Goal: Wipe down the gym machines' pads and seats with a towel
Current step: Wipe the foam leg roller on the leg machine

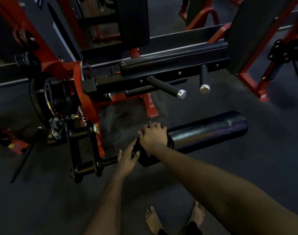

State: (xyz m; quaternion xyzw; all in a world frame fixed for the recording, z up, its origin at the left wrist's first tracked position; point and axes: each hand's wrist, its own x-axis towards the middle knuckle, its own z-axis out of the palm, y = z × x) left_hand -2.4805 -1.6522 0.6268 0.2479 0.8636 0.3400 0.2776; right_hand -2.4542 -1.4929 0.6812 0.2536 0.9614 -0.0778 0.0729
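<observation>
The right hand [153, 137] curls its fingers over the near-left end of the black roller pad [207, 131], pressing down a pink towel [153, 123] that barely shows beneath them, likely to hug the curve while wiping. The left hand [128, 159], fingers straight, touches the pad's end, probably steadying it. The pad juts rightward from the red machine [87, 102].

pink towel [152, 123] mostly hidden under R hand [153, 137], roller pad [207, 131] near end covered; backrest [133, 22] cut off at top

free: floor [263, 158] right of roller pad [207, 129] | blocked: red frame [92, 112] left, handle pegs [167, 88] above
</observation>
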